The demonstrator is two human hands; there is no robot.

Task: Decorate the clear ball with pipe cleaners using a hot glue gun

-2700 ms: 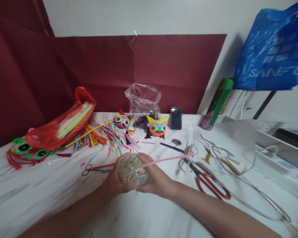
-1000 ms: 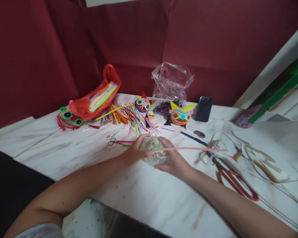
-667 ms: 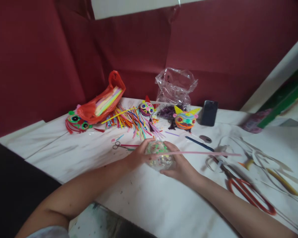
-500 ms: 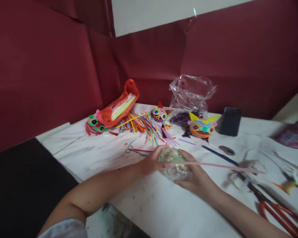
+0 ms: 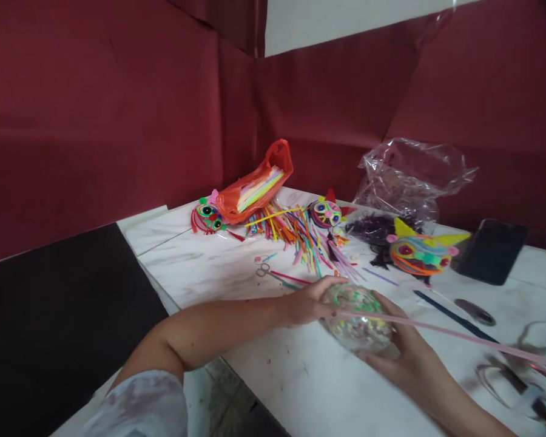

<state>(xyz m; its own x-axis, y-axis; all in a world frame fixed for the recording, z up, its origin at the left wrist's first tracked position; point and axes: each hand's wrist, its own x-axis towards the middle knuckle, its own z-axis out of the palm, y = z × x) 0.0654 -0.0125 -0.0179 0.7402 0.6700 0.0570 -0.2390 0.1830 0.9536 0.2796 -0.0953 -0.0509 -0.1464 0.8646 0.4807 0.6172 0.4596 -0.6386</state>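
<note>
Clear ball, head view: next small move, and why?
I'd probably have the right hand bend the pink strip around the clear ball: the strip runs nearly straight past that hand, and the left hand also grips the ball.

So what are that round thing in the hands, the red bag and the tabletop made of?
Round thing: probably clear, glossy plastic; it glints, and coloured bits show through.
Red bag: thin, slightly shiny plastic film, going by its creases and folds.
Tabletop: smooth-looking, white with greyish veins like marble, though it could be printed laminate.
</note>
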